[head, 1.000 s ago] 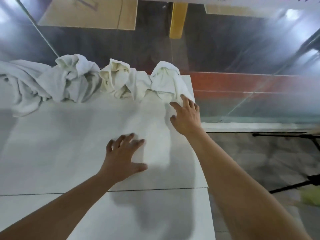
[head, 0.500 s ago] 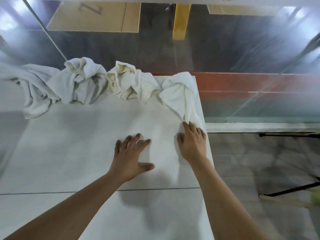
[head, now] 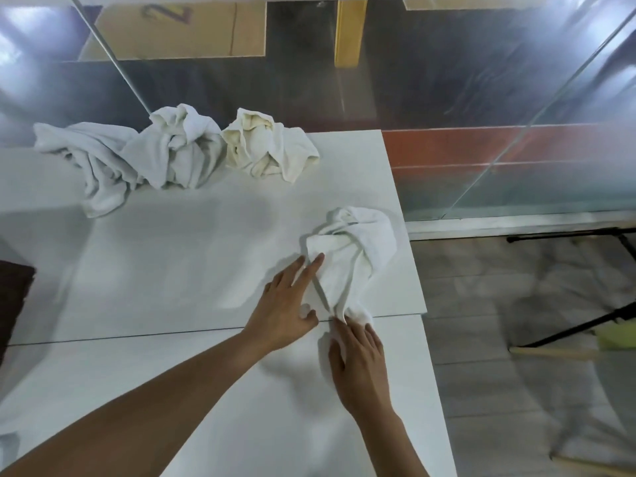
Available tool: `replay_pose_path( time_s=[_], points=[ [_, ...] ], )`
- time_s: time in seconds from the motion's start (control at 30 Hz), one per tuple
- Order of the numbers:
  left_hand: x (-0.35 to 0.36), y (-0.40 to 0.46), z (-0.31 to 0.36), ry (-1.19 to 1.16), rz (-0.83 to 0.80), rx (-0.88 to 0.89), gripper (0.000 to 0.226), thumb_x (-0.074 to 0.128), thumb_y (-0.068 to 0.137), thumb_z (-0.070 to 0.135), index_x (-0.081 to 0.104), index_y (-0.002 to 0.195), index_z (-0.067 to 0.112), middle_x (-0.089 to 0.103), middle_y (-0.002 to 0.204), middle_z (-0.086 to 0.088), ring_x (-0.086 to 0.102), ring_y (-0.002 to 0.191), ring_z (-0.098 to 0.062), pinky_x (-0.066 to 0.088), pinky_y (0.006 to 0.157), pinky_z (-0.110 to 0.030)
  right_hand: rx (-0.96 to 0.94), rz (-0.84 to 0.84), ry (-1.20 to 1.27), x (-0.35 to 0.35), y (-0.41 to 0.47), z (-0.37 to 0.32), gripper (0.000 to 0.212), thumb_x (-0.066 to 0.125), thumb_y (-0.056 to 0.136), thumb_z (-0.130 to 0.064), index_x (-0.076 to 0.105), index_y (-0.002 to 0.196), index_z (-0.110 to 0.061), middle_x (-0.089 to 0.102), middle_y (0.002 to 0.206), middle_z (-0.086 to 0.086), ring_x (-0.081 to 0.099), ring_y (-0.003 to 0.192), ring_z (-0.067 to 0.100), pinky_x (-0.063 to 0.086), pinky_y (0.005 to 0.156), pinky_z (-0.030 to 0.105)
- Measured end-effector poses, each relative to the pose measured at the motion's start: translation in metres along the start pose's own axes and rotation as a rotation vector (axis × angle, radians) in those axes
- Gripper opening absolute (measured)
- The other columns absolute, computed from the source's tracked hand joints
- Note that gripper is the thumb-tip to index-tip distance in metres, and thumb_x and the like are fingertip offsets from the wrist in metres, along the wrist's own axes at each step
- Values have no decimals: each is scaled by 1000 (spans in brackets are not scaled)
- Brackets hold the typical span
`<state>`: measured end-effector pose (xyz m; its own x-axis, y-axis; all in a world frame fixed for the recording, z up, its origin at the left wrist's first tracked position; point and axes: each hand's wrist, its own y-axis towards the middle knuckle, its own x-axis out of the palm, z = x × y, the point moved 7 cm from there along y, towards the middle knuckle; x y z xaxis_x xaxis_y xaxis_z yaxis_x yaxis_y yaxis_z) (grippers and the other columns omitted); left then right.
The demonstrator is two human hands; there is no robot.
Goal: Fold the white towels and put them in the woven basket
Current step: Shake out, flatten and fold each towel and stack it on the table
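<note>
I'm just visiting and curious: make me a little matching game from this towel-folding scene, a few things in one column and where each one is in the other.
Things:
1. crumpled white towel
2. cream-tinted towel
3. left hand
4. right hand

Places:
A. at the table's far edge, bunched up
B. flat on the near towel's left side
C. pinching the near towel's closest end
D. near the table's right edge, between the hands

Pairs: 1-D, 2-A, 3-B, 4-C

Left hand [head: 287, 302] flat; right hand [head: 359, 361] pinching.
</note>
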<state>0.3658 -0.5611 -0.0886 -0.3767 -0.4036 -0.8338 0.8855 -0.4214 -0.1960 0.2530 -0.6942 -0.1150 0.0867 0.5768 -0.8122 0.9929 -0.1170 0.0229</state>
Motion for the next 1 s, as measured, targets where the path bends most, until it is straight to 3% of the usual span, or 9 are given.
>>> replay_pose_path(
  time_s=[0.13,0.27,0.4,0.47,0.6,0.73,0.87,0.93,1.0],
  points=[
    [4,-4,-5,-687,37,-336,58,64,89,16,49,136,46,57,123,4,58,105,-15,46,82,-18,9,-44,-1,-3,-20,-10,39,46,94,-31,71,123,-24,70,124,-8,61,120,12,43,109,35],
    [-6,-22,-11,-878,148,-536,20,66,91,14,75,105,25,73,107,2,68,93,-10,56,76,-17,83,-216,25,-6,-37,-20,35,44,94,-48,74,95,-29,71,122,-11,66,107,14,46,97,28],
    [-35,-62,-13,-780,197,-484,18,73,88,10,78,87,27,75,94,9,72,82,-13,62,83,-42,275,-513,214,-8,-57,-33,37,53,97,-51,65,80,-21,71,94,-5,64,77,10,51,71,26],
    [-52,-85,-7,-700,159,-405,28,70,87,4,75,83,31,74,93,10,70,73,-16,62,74,-39,320,-511,224,-18,-63,-42,37,56,97,-48,65,76,-19,72,87,-3,60,64,6,47,60,21],
    [-87,-135,13,-525,85,-237,42,54,86,-5,70,84,33,68,84,18,52,59,-9,43,58,-15,335,-255,285,-51,-64,-65,29,60,97,-38,57,73,-22,65,67,-5,57,61,9,50,62,33],
    [-118,-191,27,-439,29,-117,48,46,82,-8,71,88,32,66,83,18,50,62,-13,37,58,-16,205,-69,399,-84,-68,-115,12,67,94,-26,59,98,-35,65,89,-14,62,82,5,52,73,25],
    [-153,-244,41,-354,19,-35,43,46,86,-8,71,86,28,57,76,15,52,80,0,38,66,-13,-34,-169,369,-100,-78,-179,67,74,85,-21,46,141,-46,50,133,-23,48,123,-2,38,101,16],
    [-174,-265,46,-328,42,-2,40,47,88,-4,62,83,32,54,79,11,50,79,0,36,65,-17,-91,-236,347,-107,-83,-208,60,76,83,-22,54,135,-44,53,134,-25,48,125,-2,38,103,22],
    [-197,-284,52,-339,94,43,36,47,87,-4,54,84,31,56,82,13,49,77,-3,35,64,-18,-64,-298,394,-115,-87,-228,31,77,83,-25,66,111,-30,66,108,-14,59,102,8,45,90,30]
  ],
)
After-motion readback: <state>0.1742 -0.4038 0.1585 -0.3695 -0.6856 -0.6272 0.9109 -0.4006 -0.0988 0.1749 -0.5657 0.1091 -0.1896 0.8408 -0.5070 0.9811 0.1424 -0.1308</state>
